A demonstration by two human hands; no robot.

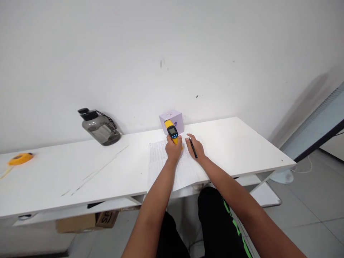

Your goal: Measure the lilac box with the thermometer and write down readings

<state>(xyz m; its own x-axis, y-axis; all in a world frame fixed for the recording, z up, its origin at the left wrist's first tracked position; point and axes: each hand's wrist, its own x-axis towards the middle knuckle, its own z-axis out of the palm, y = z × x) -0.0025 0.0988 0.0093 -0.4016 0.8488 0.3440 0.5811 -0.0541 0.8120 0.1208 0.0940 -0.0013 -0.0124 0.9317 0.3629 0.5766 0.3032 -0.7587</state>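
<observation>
My left hand (173,148) is wrapped round the handle of a yellow and black infrared thermometer (172,129), its small screen and blue buttons facing me. Behind the thermometer, against the wall, stands a lilac box (178,122). My right hand (197,145) rests on the desk with a black pen (192,147) held between thumb and fingers. Beneath both hands lies a paper sheet (158,161) covered in rows of writing, too small to read; its lower part reaches the desk's front edge.
A grey water bottle (102,129) stands left by the wall. Farther left lies an orange tape measure (20,158) on the white desk (113,179). Cardboard boxes (77,223) sit below. Right of the desk stands a pale tall panel-like object (309,125) on a round base.
</observation>
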